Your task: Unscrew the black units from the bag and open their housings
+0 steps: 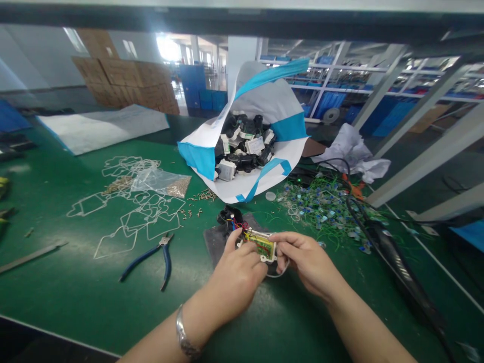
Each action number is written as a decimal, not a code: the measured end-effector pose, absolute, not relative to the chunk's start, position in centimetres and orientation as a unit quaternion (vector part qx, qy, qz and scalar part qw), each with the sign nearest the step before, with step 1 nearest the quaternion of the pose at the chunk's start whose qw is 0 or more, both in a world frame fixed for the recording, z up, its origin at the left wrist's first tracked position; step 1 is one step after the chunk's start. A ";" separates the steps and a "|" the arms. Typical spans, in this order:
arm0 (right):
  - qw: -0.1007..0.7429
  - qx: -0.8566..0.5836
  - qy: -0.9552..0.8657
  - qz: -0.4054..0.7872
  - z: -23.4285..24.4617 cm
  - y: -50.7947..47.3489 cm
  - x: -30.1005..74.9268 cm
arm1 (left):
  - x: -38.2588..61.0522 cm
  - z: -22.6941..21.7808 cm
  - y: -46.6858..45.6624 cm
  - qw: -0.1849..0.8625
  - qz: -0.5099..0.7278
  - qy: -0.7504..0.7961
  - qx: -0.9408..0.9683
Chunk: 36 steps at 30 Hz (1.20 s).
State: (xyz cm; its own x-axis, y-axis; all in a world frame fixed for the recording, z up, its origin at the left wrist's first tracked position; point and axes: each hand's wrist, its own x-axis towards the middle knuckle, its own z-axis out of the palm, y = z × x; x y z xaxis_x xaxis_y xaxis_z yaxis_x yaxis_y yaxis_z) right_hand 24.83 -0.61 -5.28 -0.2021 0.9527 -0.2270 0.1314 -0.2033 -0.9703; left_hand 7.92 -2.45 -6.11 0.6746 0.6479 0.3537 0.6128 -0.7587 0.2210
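A small white plastic housing (273,258) with a green circuit board (263,248) inside lies in front of me, and thin coloured wires (242,227) run from it to a black part (227,216). My left hand (242,267) grips the housing from the left, its fingers curled over the board's near side. At the right end, my right hand (302,254) pinches a thin white gasket (282,275) along the housing's edge; part of this loop hangs below. Underneath is a dark grey pad (214,242). My fingers hide part of the board.
Blue-handled pliers (164,254), loose white gaskets (128,222) and a bag of screws (177,186) lie leftward. Behind stands a white-and-blue sack (295,146) of black and white units. Rightward are tangled green wires (321,206), a black cable (393,262) and a metal frame (427,156).
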 end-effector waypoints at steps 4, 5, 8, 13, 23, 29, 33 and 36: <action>0.295 -0.613 -0.594 0.429 -7.7 -0.2 26.5 | 7.4 -6.9 -2.9 0.022 0.200 0.415 0.887; 0.295 -0.622 -0.601 0.407 -8.1 -0.1 26.6 | 7.4 -7.1 -3.0 0.010 0.191 0.445 0.875; 0.302 -0.639 -0.629 0.324 -8.8 -0.2 26.3 | 8.1 -7.7 -3.3 -0.023 0.148 0.522 0.840; 0.319 -0.651 -0.633 0.273 -8.7 -0.7 25.8 | 9.9 -8.5 -3.1 -0.042 0.106 0.536 0.837; 0.459 -0.610 -0.497 0.413 -10.5 0.3 25.3 | 9.0 -8.5 -2.5 -0.003 0.190 0.490 0.851; 0.464 -0.608 -0.442 0.468 -10.4 0.6 24.9 | 6.6 -7.1 -1.6 0.135 0.222 0.484 0.835; 0.381 -0.594 -0.466 0.534 -9.7 0.0 24.6 | 5.6 -7.3 -1.4 0.224 0.295 0.525 0.767; 0.308 -0.572 -0.498 0.575 -9.2 -0.8 24.0 | 5.8 -7.5 -1.3 0.361 0.357 0.565 0.650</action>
